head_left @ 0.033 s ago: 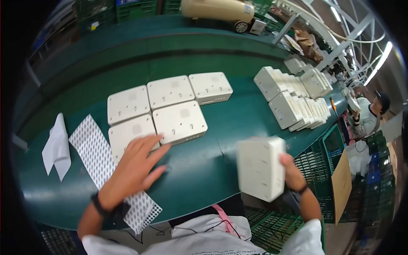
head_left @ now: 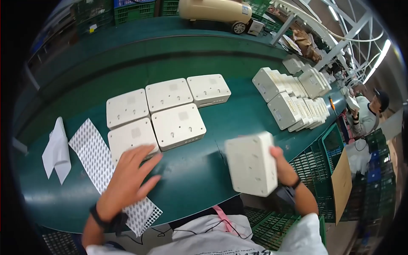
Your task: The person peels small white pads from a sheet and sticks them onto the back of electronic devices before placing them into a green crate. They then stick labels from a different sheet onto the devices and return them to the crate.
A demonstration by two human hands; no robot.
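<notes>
My right hand (head_left: 284, 165) grips the right side of a white plastic housing (head_left: 248, 163), held tilted above the table's front edge. Screw holes and slots show on its face. My left hand (head_left: 131, 176) is open, fingers spread, just in front of the near-left housing (head_left: 134, 135) and partly hiding it; whether it touches is unclear. Beside that one lies another white housing (head_left: 180, 125). Behind them, three more form a row: left (head_left: 127, 108), middle (head_left: 169, 94) and right (head_left: 208, 88). Under my left forearm runs a sheet of small dark patterned stickers (head_left: 91, 148).
A folded white paper (head_left: 57, 148) lies at the far left of the green table (head_left: 195, 170). Several more white housings (head_left: 282, 110) stand in rows at the right. Green crates (head_left: 314, 174) and a cardboard piece (head_left: 341, 187) sit beyond the right edge. A co-worker (head_left: 367, 112) holds a white part farther off.
My right hand has brought the housing leftward, turning its broad face more into view. My left hand has drawn slightly back toward me, off the near-middle housing.
</notes>
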